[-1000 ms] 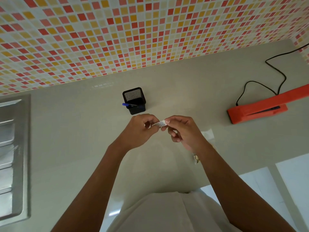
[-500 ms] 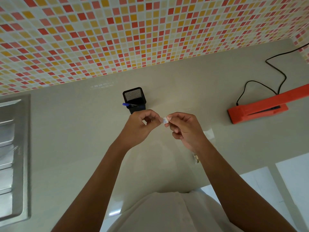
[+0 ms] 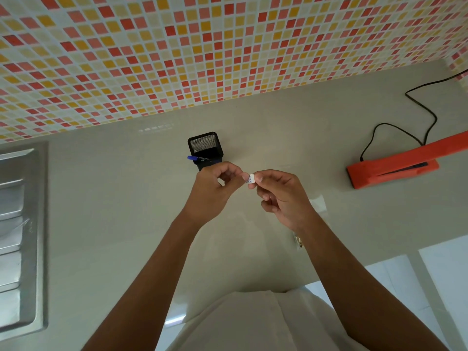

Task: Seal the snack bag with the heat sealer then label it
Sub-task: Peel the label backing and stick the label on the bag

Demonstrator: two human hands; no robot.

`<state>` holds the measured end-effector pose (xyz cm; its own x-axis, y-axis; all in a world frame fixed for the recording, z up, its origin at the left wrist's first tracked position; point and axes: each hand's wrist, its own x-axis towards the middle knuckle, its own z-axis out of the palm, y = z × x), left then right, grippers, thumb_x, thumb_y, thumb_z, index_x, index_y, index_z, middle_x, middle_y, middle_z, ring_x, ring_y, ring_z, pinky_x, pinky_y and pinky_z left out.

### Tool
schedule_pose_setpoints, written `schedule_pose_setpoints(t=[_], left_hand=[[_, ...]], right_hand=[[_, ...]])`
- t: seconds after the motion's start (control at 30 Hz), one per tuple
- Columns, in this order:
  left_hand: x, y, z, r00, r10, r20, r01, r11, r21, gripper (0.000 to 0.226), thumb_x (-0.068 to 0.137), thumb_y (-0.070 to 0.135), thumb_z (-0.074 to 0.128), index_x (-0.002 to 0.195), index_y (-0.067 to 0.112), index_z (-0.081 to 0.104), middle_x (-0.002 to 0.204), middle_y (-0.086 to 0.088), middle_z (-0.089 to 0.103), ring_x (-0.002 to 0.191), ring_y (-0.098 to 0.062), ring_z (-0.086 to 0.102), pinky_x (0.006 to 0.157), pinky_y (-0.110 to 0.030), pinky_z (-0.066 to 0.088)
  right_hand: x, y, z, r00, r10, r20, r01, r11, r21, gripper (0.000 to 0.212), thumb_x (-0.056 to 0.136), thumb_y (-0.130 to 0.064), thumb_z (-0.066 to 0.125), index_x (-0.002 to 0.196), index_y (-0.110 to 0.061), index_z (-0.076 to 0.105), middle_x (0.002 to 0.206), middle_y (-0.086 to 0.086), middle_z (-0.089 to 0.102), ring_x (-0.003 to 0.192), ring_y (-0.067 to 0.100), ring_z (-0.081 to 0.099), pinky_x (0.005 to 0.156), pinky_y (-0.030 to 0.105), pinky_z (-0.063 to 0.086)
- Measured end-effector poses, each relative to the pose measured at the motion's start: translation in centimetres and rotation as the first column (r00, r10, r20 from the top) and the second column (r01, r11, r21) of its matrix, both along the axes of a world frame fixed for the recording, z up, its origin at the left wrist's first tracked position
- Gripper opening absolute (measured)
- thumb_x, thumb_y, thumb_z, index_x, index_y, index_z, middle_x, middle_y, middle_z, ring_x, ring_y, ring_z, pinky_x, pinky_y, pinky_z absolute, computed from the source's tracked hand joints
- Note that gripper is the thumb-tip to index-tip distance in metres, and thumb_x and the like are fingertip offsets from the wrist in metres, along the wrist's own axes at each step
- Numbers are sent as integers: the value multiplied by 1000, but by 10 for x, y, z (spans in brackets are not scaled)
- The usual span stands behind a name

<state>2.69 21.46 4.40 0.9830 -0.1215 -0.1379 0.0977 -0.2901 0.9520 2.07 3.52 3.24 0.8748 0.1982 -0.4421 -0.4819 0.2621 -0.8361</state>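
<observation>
A black mesh pen pot [image 3: 205, 146] stands on my pale grey bench [image 3: 114, 198], with a blue pen [image 3: 192, 158] poking out to its left. Behind it rises a wall [image 3: 228, 46] of small red, orange and cream tiles. At my far left lies a steel draining board [image 3: 17, 236]. White floor [image 3: 445, 274] shows lower right.

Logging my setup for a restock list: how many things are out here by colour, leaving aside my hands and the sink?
Orange: 1, heat sealer
Black: 2, mesh pen holder and power cord
Blue: 1, pen
White: 1, label
Clear: 1, snack bag
Total: 6
</observation>
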Motion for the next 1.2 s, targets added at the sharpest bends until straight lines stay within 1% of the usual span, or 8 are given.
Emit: schedule_pose_setpoints(t=[0.17,0.3,0.4,0.47,0.67,0.9,1.0,1.2], left_hand=[[-1,-1,-5,998,47,34,-48,998,39,7,87,18,74,82,14,71,76,9,64,69,-4,51,59,-9,37],[-3,-4,-7,975,97,202,-129,979,157,11,82,24,78,85,23,67,89,11,64,79,-10,56,61,-13,39],[-5,-6,-5,973,38,228,-61,993,98,3,85,16,75,83,17,73,85,8,68,77,-15,60,58,-27,45],[-6,-7,-5,977,17,211,-31,998,63,3,86,11,73,85,13,75,83,6,71,75,-15,63,58,-31,47],[-8,-11,-4,978,46,206,-54,998,33,4,86,6,73,88,8,76,83,5,74,76,-11,69,66,-24,55],[-12,-16,-1,969,63,238,-63,998,-9,5,84,2,74,86,5,77,92,0,75,90,-5,70,75,-16,54],[-13,-16,-3,957,54,284,-64,998,26,4,85,5,73,87,7,76,92,0,74,87,-9,70,71,-17,54],[-11,-17,-2,954,126,273,-146,988,55,3,86,10,73,83,10,74,83,5,70,78,-11,66,61,-20,50]], right_hand=[[0,1,-1,1000,-3,-2,3,1000,2,12,93,-11,63,89,-8,74,83,8,70,54,11,40,44,19,24],[-1,1,0,1000,0,16,1,1000,-7,12,93,-11,63,87,-9,74,85,6,69,57,11,41,45,20,23],[-1,0,0,1000,-8,28,9,1000,-29,12,92,-9,65,88,-11,76,84,4,67,60,12,41,46,22,23],[-1,0,-1,999,-18,36,20,999,-51,12,90,-6,67,91,-11,77,81,5,64,61,12,40,47,23,22],[-4,0,0,997,-47,55,51,996,-80,13,88,-1,68,95,-8,76,76,6,63,64,12,45,46,22,28],[-3,0,4,997,-64,36,65,997,-43,17,90,4,62,82,-9,71,74,2,64,64,16,49,43,21,30],[-3,-1,3,999,-37,22,37,999,-20,24,91,1,62,77,-14,74,74,0,65,67,15,49,43,20,29],[-6,-2,2,1000,1,31,-1,1000,-10,28,88,5,64,85,-18,79,67,0,59,63,13,47,43,19,29]])
